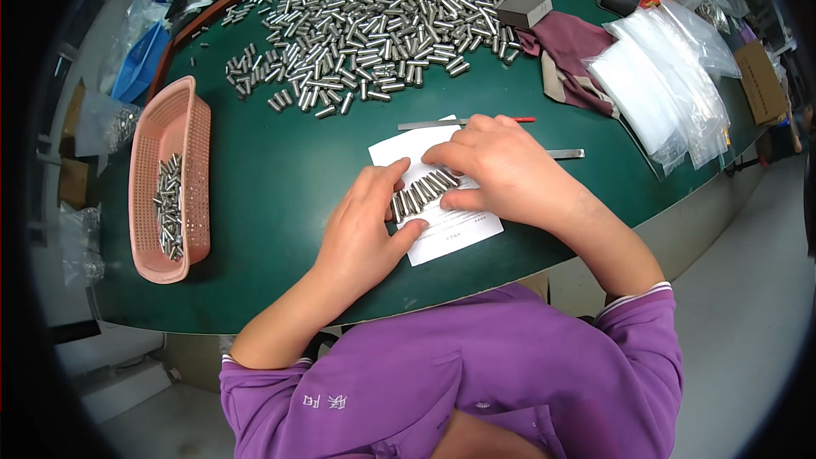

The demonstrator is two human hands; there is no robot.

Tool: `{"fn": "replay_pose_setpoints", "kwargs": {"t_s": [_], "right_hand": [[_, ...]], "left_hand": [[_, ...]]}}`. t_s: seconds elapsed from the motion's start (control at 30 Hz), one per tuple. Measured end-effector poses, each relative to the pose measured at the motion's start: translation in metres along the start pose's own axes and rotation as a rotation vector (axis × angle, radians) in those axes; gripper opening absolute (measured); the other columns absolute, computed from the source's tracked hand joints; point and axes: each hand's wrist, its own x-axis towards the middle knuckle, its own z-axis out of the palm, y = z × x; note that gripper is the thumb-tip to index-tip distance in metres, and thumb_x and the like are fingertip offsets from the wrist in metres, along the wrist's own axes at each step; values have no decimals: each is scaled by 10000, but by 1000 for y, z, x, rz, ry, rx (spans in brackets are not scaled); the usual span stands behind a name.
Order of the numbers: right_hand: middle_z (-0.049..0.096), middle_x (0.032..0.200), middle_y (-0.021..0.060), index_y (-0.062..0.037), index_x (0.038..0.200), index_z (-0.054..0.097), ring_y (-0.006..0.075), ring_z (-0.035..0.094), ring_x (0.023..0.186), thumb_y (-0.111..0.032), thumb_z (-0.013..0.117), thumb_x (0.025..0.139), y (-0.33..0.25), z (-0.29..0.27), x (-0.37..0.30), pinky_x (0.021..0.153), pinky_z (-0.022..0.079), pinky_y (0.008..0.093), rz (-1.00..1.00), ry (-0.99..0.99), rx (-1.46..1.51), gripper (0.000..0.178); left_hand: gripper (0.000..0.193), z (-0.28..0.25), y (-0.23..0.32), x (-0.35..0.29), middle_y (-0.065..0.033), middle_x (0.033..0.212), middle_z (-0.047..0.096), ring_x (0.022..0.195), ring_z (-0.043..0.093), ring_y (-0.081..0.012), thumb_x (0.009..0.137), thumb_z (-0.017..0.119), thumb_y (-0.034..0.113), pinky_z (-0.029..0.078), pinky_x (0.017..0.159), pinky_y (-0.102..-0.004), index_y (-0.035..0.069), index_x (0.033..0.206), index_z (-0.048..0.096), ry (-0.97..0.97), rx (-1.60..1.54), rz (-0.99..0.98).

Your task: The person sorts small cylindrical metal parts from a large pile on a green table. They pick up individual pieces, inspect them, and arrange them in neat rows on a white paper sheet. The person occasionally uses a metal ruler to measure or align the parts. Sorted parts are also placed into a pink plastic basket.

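While both hands rest on the white paper sheet [450, 225], a short row of metal pins [422, 193] lies on that sheet between them. The left hand [367, 225] presses against the row's near end with thumb and fingers spread open; the right hand [493, 168] cups the far end, fingers curled over the pins. The row holds roughly ten pins; an exact count is hidden. Beyond the sheet lies one large pin heap [374, 25]; left of it, one pink basket [170, 178].
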Motion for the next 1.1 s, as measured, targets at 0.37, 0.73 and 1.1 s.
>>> {"fn": "replay_pose_setpoints", "kwargs": {"t_s": [0.37, 0.73, 1.1], "right_hand": [[638, 818, 17, -104, 1047, 664, 220, 566, 847, -167, 772, 707, 3, -16, -6, 789, 451, 354, 87, 57, 105, 362], [639, 801, 67, -73, 912, 672, 273, 585, 846, -173, 706, 740, 24, -27, 16, 762, 482, 396, 243, 131, -20, 201], [618, 810, 86, -52, 837, 611, 282, 586, 848, -118, 643, 800, 38, -6, 18, 751, 476, 395, 236, 232, 42, 82]], "left_hand": [[443, 12, -1, 2, -100, 1080, 514, 834, 608, -269, 698, 781, 188, 511, 678, -367, 38, 1053, 562, 78, 156, 32], [339, 21, -8, 6, -79, 1009, 548, 744, 605, -233, 708, 740, 130, 497, 609, -347, 59, 977, 546, 186, 67, 93], [330, 15, -9, 6, 13, 818, 566, 560, 366, -8, 779, 698, 8, 318, 495, -174, 15, 1051, 512, 160, -383, -162]]}}
